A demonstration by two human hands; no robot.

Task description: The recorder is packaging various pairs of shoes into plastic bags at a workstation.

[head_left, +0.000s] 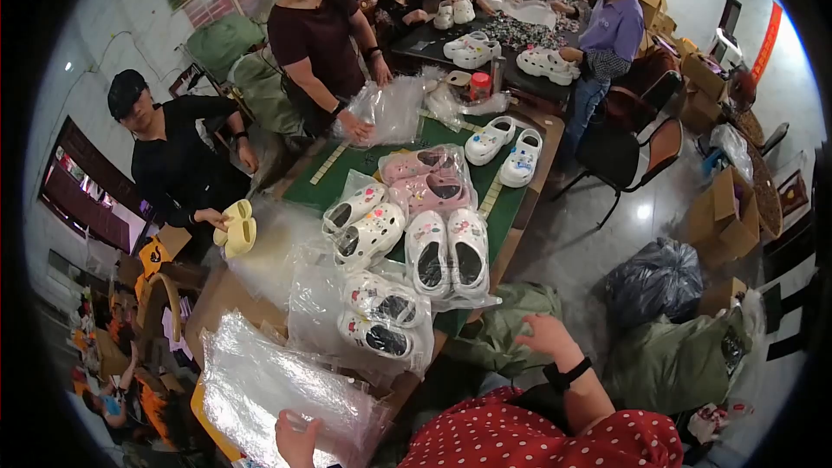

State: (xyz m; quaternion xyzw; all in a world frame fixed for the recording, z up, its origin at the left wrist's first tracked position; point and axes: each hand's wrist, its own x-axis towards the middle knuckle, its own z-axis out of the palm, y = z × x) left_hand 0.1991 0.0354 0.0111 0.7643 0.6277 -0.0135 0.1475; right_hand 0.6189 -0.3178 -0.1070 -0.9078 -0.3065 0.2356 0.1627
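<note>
My left hand [297, 444] is at the lower edge, over a stack of flat transparent plastic bags [260, 381]; its fingers are apart and I see nothing in them. Over a green sack [511, 316] beside the table, my right hand [553, 338], with a black wristband, is raised with loosely bent fingers and holds nothing. Bagged white clogs with dark insoles [381, 316] lie just beyond the bags. Behind them are another bagged white pair [449, 247], white clogs with coloured dots [368, 225] and pink clogs [429, 178] in plastic.
An unbagged white pair [503, 152] stands near the table's right edge. A person in black holds yellow clogs [237, 228] at the left; another person handles a plastic sheet [390, 113]. A chair [637, 152], a black bag [654, 282] and cartons [728, 217] occupy the right side.
</note>
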